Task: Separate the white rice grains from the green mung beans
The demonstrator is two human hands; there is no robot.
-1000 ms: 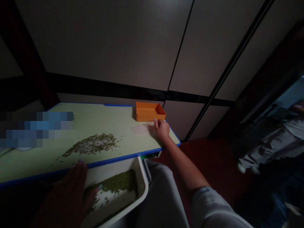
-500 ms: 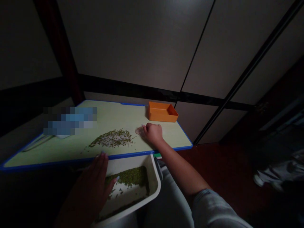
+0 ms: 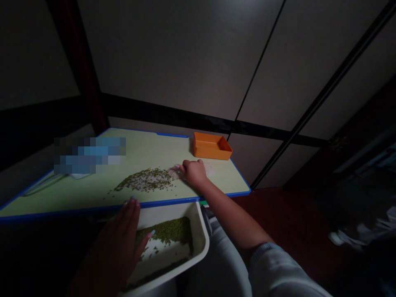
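Note:
My left hand is open, its fingers stretched out side by side and the thumb apart. It lies over the left part of a white bin that holds a heap of small green grains. My right hand is closed low over the table, between a spread of green and brown grains and an orange box. A thin pale pinkish patch shows at its fingertips, and more of it beyond the knuckles. I cannot make out what it is.
The pale green table has a blue rim. A blurred-out bluish object stands at its left, with a cord beside it. Cabinet panels rise behind the table. A person's shoe is on the dark red floor at right.
My right hand has moved slightly left, towards the spread grains, and the pinkish patch reaches further left with it. My left hand stays nearly where it was.

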